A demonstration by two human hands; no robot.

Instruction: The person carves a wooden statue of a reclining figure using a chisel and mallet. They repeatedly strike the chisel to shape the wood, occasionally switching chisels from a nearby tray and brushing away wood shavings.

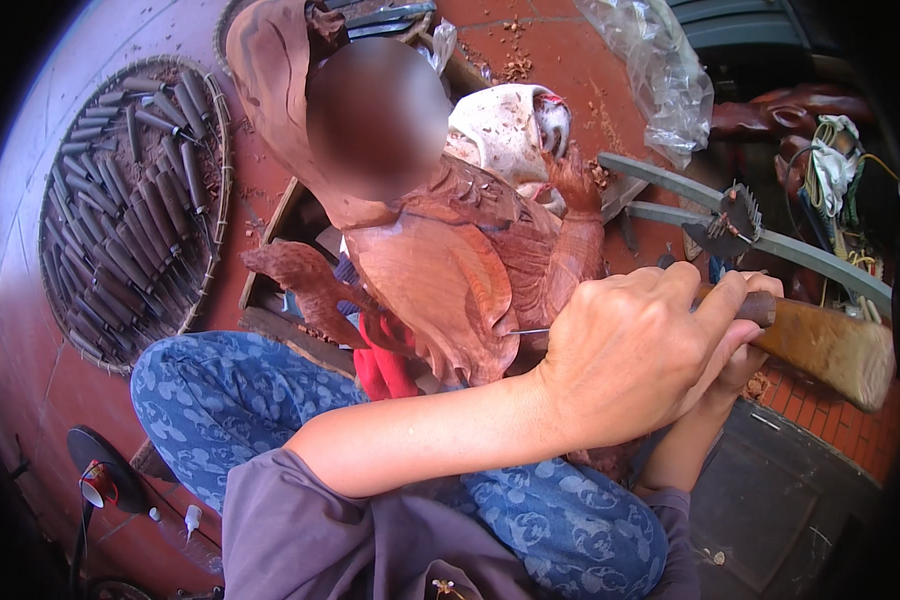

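A reddish-brown carved wooden figure (pixel 440 260) leans over my lap, against my blue patterned trousers (pixel 230 390). My left hand (pixel 640 360) reaches across and is clenched around a chisel; the thin metal tip (pixel 528 332) touches the carving's lower edge and the dark handle end (pixel 760 308) sticks out of my fist. My right hand (pixel 738 372) is mostly hidden behind the left. It grips a pale wooden mallet (pixel 830 345), whose head sits right at the chisel's handle end.
A round woven tray (pixel 210 265) with several dark-handled chisels lies on the red floor at left. A white cloth (pixel 510 125), a clear plastic bag (pixel 655 75), curved metal bars (pixel 800 255), tangled cords (pixel 832 170) and a dark mat (pixel 780 500) surround me.
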